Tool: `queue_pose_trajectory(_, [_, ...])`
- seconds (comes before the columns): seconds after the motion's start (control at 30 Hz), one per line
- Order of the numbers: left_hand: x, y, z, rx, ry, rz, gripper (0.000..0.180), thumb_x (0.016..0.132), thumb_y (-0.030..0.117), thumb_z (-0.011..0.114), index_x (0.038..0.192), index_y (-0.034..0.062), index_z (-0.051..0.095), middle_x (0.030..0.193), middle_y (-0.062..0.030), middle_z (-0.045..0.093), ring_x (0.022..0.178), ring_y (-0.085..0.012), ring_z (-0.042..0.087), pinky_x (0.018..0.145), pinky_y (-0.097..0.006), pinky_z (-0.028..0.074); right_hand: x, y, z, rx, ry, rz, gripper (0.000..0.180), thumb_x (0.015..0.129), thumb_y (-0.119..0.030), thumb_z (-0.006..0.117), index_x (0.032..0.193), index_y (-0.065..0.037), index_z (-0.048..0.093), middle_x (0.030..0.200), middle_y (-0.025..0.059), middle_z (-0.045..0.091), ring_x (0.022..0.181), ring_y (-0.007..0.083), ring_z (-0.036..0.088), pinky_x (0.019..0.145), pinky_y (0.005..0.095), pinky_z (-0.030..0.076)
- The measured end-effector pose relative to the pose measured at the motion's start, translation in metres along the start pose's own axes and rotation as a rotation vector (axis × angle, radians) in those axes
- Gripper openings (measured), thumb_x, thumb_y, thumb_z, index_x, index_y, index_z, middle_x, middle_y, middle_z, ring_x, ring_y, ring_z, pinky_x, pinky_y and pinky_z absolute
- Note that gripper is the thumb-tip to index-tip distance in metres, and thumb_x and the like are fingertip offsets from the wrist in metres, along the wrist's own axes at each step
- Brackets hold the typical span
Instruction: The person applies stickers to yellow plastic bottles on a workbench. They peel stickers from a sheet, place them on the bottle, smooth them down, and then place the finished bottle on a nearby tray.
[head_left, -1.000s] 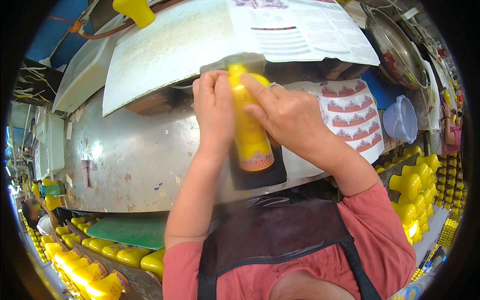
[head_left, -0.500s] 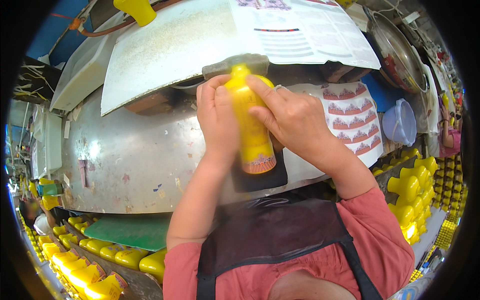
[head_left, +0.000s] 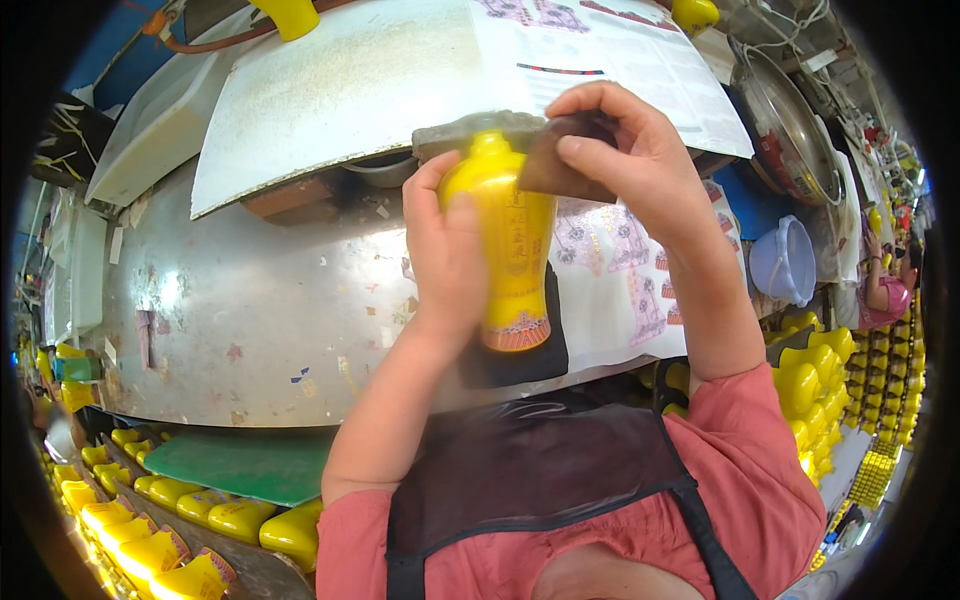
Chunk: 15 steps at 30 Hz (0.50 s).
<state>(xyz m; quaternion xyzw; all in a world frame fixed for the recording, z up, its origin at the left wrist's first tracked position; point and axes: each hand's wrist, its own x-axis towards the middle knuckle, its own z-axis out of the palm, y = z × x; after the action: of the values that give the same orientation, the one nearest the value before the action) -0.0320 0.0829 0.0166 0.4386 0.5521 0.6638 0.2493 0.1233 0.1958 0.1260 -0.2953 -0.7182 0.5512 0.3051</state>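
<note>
Two hands met on one yellow vase [head_left: 508, 250], which stood upright over the middle of the metal desk [head_left: 230, 310]. Far left of the vase, along the lower edge of the desk, rows of yellow bottles [head_left: 170, 520] lay side by side, with a green mat [head_left: 245, 462] just above them. Up and left of the vase, a white board [head_left: 340, 90] sloped over the desk, and a yellow piece [head_left: 288, 15] hung at its top edge.

The left hand [head_left: 445, 260] gripped the vase from its left side, the fingers closed around the body and the thumb lying up along the shoulder. The vase had a narrow neck at the top and a red patterned band at its foot. Under the foot lay a dark pad [head_left: 520, 355].

The right hand [head_left: 625, 150] was at the top right of the vase, its fingers pinched shut on a small brown card [head_left: 560, 165] pressed flat against the shoulder of the vase.

Behind the vase and to its right, a sheet of red patterned decals [head_left: 625, 280] lay on the desk. Further right sat a pale blue bowl [head_left: 785, 260] and, above it, a metal basin [head_left: 790, 120]. Right of the vase, more yellow vases [head_left: 810, 370] stood packed together, and another person [head_left: 885, 290] in pink sat at the far right edge.
</note>
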Motion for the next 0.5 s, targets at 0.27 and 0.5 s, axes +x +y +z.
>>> queue_pose_trajectory(0.27, [0.015, 0.017, -0.002, -0.004, 0.019, -0.112, 0.043, 0.095, 0.019, 0.066, 0.131, -0.0003, 0.054, 0.124, -0.0106, 0.058, 0.116, -0.0189, 0.055, 0.103, -0.034, 0.045, 0.026, 0.0, 0.02, -0.876, 0.123, -0.687, 0.022, 0.086, -0.008, 0.075, 0.107, -0.009, 0.074, 0.079, 0.0105, 0.063, 0.071, 0.0296, 0.065, 0.065, 0.0367, 0.053])
queue_pose_trajectory(0.5, [0.026, 0.024, -0.005, -0.352, 0.035, -0.334, 0.033, 0.092, 0.022, 0.071, 0.114, -0.0016, 0.066, 0.105, -0.0057, 0.069, 0.092, -0.0106, 0.063, 0.083, -0.026, 0.052, -0.028, 0.015, 0.016, -1.049, 0.066, -1.068, 0.027, 0.077, -0.006, 0.078, 0.103, -0.011, 0.078, 0.092, 0.0054, 0.072, 0.082, 0.0231, 0.071, 0.063, 0.0299, 0.054])
